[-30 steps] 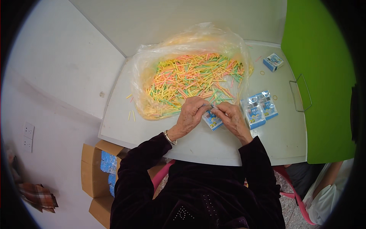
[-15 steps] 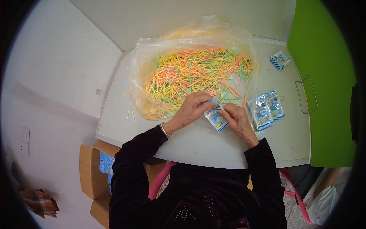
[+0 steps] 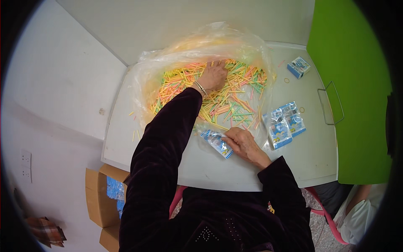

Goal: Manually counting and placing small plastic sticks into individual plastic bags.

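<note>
Left hand (image 3: 215, 76) spread flat, fingers apart, pressed into the heap of coloured sticks (image 3: 210, 94) in a clear plastic bag (image 3: 168, 63). Right hand (image 3: 243, 144) pinched on a blue-and-white packet (image 3: 215, 142), flat on the white table (image 3: 310, 155); more packets (image 3: 285, 124) just right.

White table (image 3: 210, 170) with a clear bag of coloured sticks (image 3: 226, 90), blue-and-white packets (image 3: 285, 124), loose rubber bands (image 3: 286, 80).

Dark purple velvety sleeves (image 3: 168, 138) cover both arms, with a thin metal bangle (image 3: 200, 88) on the left wrist.
</note>
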